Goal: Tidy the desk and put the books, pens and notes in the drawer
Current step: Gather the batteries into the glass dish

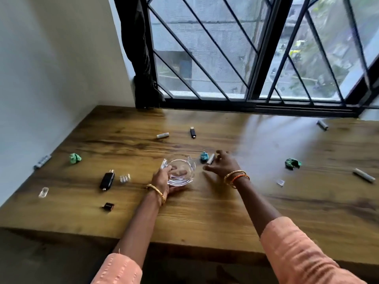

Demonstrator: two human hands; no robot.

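My left hand (164,179) grips the rim of a clear glass bowl (181,171) standing on the wooden desk (205,212). My right hand (222,163) hovers just right of the bowl with loosely curled fingers, beside a white battery (210,159) and a crumpled blue-green paper ball (204,156); it holds nothing that I can see. More crumpled green paper balls lie at the left (75,158) and at the right (292,163). No books, pens or drawer are in view.
Batteries lie scattered: far middle (162,135), left edge (42,161), far right (322,125), right (364,175). A black USB stick (192,132), a black plug adapter (107,180), a small dark box (108,206) and small clear plastic bits (125,178) (43,192) (280,182) are on the desk. A barred window (246,58) stands behind.
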